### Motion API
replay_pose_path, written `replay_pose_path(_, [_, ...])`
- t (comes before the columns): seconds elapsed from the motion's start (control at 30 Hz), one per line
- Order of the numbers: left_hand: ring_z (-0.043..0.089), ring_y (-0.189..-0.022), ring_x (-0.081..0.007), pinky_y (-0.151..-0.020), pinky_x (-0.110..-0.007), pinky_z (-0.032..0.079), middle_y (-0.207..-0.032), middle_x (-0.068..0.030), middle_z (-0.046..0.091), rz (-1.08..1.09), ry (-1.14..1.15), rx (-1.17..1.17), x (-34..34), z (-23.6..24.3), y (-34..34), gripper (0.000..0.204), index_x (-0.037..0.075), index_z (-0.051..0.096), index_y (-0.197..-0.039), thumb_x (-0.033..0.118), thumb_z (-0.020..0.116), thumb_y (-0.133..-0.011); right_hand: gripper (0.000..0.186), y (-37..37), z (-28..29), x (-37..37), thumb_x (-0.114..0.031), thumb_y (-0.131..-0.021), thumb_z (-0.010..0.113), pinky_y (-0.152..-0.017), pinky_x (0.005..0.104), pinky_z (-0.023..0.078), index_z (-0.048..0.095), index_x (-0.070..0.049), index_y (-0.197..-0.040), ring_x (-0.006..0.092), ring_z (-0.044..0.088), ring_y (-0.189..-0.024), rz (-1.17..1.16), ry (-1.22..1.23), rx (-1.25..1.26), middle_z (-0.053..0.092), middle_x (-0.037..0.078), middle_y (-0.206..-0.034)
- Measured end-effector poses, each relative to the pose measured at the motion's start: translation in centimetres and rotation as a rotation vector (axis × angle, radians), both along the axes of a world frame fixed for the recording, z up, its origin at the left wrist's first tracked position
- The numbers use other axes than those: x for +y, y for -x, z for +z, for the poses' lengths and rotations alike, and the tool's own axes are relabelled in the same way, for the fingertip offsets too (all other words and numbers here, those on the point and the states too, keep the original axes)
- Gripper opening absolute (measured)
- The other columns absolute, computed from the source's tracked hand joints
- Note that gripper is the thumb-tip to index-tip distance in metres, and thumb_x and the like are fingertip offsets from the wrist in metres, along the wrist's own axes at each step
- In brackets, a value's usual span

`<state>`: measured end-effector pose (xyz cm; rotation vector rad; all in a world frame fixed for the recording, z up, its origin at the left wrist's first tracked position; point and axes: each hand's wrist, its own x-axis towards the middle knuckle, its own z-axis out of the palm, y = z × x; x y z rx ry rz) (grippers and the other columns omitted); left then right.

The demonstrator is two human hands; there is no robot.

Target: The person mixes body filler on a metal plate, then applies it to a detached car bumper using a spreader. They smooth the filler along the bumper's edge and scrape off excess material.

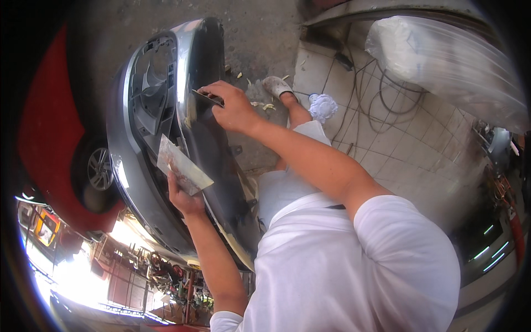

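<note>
A grey car bumper (119,138) stands in front of me, with pale filler smears along its upper edge. In my left hand (185,197) is a flat, whitish mixing board (182,166) with smudges on it, held by its lower edge over the bumper. Pinched in the fingers of my right hand (235,108) is a thin, dark spreader blade (208,98). Its tip meets the bumper's edge or lies very close to it; which one I cannot tell. The fingers partly cover the blade.
A red car (50,133) is parked at the left. A crumpled white cloth (322,107) lies on the tiled floor beside my foot, near a dark looped hose (381,102). At the upper right is a large plastic-wrapped bundle (442,61).
</note>
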<state>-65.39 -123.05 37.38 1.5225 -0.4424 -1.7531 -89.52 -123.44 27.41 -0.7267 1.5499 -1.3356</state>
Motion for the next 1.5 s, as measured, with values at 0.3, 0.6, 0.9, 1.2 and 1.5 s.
replay_pose_path(0.3, [0.053,-0.141,-0.0319,-0.121,-0.048,0.039,-0.154,-0.0149,0.054,-0.001,0.013,-0.066,0.1,0.1,0.4,0.053,-0.001,0.046,-0.156,0.027,0.044,-0.11,0.044,-0.8,3.0,0.4,-0.001,-0.075,0.068,-0.098,0.0449,0.048,0.077,-0.014,-0.117,0.0281,0.062,-0.117,0.141,0.131,0.419,0.068,0.004,-0.122])
replay_pose_path(0.6, [0.031,-0.157,-0.0371,-0.132,-0.05,0.019,-0.166,-0.0246,0.037,0.005,0.03,-0.053,-0.1,0.8,1.9,0.064,-0.004,0.022,-0.165,0.027,0.039,-0.112,0.043,-0.8,0.8,0.4,0.003,-0.077,0.063,-0.104,0.0419,0.051,0.074,-0.003,-0.118,0.0341,0.066,-0.118,-0.103,-0.01,-0.135,0.069,0.014,-0.124])
replay_pose_path(0.9, [0.039,-0.153,-0.0355,-0.13,-0.049,0.024,-0.163,-0.0237,0.042,0.002,0.033,-0.016,0.2,0.5,1.3,0.063,-0.001,0.026,-0.165,0.028,0.04,-0.11,0.048,-3.8,4.6,3.0,0.007,-0.078,0.062,-0.105,0.0425,0.051,0.071,-0.003,-0.125,0.0368,0.064,-0.121,-0.018,-0.016,-0.044,0.067,0.016,-0.128])
replay_pose_path(1.2, [0.067,-0.112,-0.024,-0.082,-0.035,0.06,-0.138,-0.0159,0.063,0.079,0.366,-0.524,3.2,6.6,7.8,0.053,0.003,0.045,-0.151,0.034,0.057,-0.11,0.068,1.5,13.8,7.8,0.012,-0.075,0.071,-0.112,0.0543,0.042,0.06,-0.013,-0.136,0.0448,0.049,-0.137,0.425,0.46,-0.042,0.047,0.019,-0.142])
replay_pose_path(1.5, [0.067,-0.066,-0.0148,-0.043,-0.026,0.051,-0.114,-0.0081,0.07,0.027,0.472,-0.453,12.5,15.4,7.9,0.042,0.009,0.05,-0.14,0.04,0.051,-0.112,0.063,4.0,13.6,13.6,0.009,-0.076,0.062,-0.098,0.0484,0.052,0.06,-0.012,-0.135,0.0418,0.059,-0.125,1.064,0.247,0.567,0.056,0.022,-0.131])
